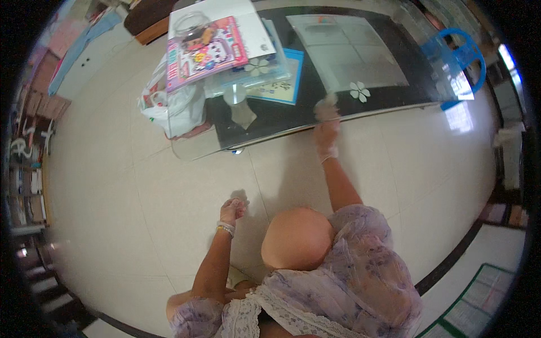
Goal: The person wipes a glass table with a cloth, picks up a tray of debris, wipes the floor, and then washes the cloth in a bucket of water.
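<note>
My left hand point(233, 210) hangs above the tiled floor with its fingers curled in. Nothing shows clearly between them, and a beaded bracelet point(225, 228) circles that wrist. My right hand point(327, 134) reaches to the near edge of the glass-topped table point(279, 116). It is blurred there, with a pale shape at its fingertips that may be a reflection or a thing held. A pale band point(329, 157) rings the right wrist. Close to this hand, a white flower decoration point(359, 91) marks the tabletop. My bent knee point(298, 238) lies between my two arms.
On the table's left, a clear jar point(192, 23) stands on a colourful book point(207, 53), atop stacked papers and a blue-edged booklet point(289, 80). A white plastic bag point(177, 107) sits beneath the glass corner. A blue plastic chair point(475, 63) stands right; shelves point(29, 186) line the left.
</note>
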Demonstrator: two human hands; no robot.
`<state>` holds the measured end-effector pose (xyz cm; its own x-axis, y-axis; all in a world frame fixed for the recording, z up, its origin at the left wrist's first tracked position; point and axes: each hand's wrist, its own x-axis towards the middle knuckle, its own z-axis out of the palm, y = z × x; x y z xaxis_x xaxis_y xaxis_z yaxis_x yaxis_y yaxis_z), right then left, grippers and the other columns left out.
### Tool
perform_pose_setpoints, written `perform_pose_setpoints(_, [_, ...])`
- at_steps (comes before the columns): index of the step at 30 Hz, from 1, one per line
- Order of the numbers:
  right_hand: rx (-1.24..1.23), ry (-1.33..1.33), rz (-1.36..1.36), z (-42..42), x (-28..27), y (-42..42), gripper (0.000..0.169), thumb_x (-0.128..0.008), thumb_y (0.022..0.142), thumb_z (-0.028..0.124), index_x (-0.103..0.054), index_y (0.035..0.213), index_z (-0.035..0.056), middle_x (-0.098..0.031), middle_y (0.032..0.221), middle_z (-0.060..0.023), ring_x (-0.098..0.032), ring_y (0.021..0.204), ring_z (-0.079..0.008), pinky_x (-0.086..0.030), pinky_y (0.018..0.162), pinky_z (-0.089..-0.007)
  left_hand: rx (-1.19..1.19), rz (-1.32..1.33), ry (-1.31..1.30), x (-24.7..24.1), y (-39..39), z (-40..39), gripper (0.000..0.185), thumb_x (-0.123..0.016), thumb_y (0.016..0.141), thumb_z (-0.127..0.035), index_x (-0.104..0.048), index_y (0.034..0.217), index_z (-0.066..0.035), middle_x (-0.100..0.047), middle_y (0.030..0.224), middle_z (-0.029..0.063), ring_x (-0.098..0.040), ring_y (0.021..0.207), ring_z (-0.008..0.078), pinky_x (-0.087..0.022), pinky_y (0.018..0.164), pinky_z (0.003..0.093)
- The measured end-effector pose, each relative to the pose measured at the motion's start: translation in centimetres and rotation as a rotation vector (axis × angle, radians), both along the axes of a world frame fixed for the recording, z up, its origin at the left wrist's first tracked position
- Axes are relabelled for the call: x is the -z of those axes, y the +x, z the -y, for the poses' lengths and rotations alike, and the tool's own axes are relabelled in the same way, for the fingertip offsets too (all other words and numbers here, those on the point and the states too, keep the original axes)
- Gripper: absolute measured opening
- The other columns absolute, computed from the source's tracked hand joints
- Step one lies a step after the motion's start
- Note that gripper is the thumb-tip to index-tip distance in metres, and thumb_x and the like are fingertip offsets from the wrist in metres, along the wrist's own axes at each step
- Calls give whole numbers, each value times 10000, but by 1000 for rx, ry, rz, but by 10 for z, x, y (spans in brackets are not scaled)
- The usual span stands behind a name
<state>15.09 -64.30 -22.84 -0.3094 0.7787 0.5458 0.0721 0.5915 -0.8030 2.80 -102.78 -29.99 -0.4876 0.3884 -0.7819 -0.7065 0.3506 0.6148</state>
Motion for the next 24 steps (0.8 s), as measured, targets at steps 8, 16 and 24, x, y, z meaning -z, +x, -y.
perform_pose_setpoints(8, [-275, 452, 363, 120, -13, -73, 311, -530, 839, -9, -597, 1139, 30, -582, 1127, -164, -547, 1048, -334, -415, 943, -429, -108, 91, 138, -4, 9, -19, 149, -623, 900, -209, -579, 954, -77, -653, 807, 38, -619, 623, 141, -477, 499, 258])
perform_pose_setpoints(16, [-456, 420, 698, 112, -37, -80, 233, -540, 837, -16, -641, 1037, 48, -634, 1023, -129, -576, 999, -327, -440, 888, -408, -134, 63, 398, -51, 12, -73, 281, -541, 949, -314, -580, 1081, -69, -664, 975, 75, -622, 770, 137, -502, 635, 259])
perform_pose_setpoints(24, [-879, -35, 608, 161, -90, -75, 253, -599, 817, 11, -625, 1067, 35, -632, 1051, -130, -592, 1044, -283, -457, 897, -358, -413, 375, 910, -94, -2, -109, 409, -448, 981, -423, -548, 1195, -89, -617, 1110, 53, -603, 991, 186, -498, 839, 329])
